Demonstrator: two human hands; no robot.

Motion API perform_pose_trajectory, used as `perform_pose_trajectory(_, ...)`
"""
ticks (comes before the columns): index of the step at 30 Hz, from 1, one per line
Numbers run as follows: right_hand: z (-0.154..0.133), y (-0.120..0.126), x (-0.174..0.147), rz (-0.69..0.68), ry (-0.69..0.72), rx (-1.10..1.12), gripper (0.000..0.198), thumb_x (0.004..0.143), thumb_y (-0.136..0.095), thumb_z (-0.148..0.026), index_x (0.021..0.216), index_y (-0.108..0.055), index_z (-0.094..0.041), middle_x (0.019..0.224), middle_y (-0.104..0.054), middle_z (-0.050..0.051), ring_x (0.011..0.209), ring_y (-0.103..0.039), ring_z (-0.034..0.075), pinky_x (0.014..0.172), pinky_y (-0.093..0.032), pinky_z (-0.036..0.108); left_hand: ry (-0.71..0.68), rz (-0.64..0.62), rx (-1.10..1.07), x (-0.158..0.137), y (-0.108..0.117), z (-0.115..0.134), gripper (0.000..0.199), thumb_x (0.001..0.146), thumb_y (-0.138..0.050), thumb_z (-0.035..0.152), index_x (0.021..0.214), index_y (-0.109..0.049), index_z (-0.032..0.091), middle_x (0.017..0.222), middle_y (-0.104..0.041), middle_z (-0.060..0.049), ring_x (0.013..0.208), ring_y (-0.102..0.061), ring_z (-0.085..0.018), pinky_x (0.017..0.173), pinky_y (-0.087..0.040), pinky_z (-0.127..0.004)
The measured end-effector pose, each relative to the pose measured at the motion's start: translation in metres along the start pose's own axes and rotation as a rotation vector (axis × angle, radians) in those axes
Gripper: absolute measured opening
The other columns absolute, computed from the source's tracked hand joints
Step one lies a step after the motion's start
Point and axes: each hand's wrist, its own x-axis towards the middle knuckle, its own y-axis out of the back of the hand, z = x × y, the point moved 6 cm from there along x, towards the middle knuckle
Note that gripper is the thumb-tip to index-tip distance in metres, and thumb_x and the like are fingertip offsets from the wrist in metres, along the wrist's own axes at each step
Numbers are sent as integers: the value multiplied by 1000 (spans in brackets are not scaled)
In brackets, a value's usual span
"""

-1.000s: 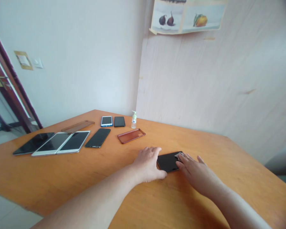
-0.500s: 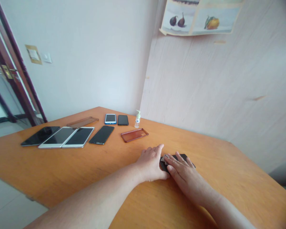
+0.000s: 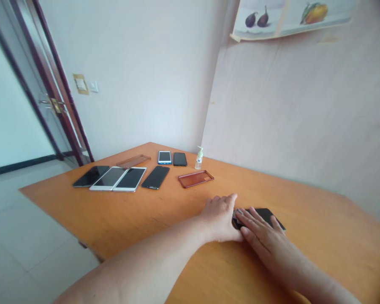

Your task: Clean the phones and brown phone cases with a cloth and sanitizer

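A black smartphone (image 3: 265,214) lies flat on the wooden table, its screen facing up. At its left end my left hand (image 3: 220,217) grips the phone between thumb and fingers, steadying it on the table. My right hand (image 3: 264,232) rests over the screen with fingers stretched out, pressing a small crumpled greyish cloth (image 3: 237,214) against the phone near that left end. The fingers hide much of the cloth and part of the screen.
Beyond my hands lie a reddish phone case (image 3: 195,179), a pump bottle (image 3: 199,159), a black phone (image 3: 156,177), white tablets (image 3: 126,188), a dark tablet (image 3: 90,175), another clear case (image 3: 133,161), a blue-edged phone (image 3: 164,157) and a small dark phone (image 3: 180,159).
The view has turned left, so everything appears farther right. My left hand keeps its grip on the phone. More of the phone's right part now shows beside my right hand.
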Motion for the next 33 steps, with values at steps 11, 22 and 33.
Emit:
perform_pose_trajectory(11, 42, -14, 0, 79, -103, -104, 51, 98, -26, -43, 145, -44, -34, 153, -40, 1, 145, -26, 36, 105, -24, 77, -8, -19, 1, 0, -1, 1, 111, 57, -72, 61, 147, -22, 18, 134, -55, -17, 117, -53, -39, 99, -41, -54)
perform_pose_trajectory(22, 72, -24, 1, 83, -177, -240, 48, 88, -40, -37, 131, -61, -37, 152, -41, 0, 142, -26, 46, 100, -14, 86, 7, -49, -33, 0, -1, 2, 115, 56, -73, 60, 148, -19, 16, 136, -52, -19, 117, -52, -40, 98, -41, -57)
perform_pose_trajectory(33, 67, -13, 4, 128, -282, -153, 52, 99, -25, -45, 146, -44, -33, 153, -41, 2, 143, -28, 40, 102, -22, 81, 23, -31, -33, 0, -4, -2, 110, 55, -72, 57, 146, -23, 19, 131, -54, -17, 116, -52, -39, 99, -41, -55)
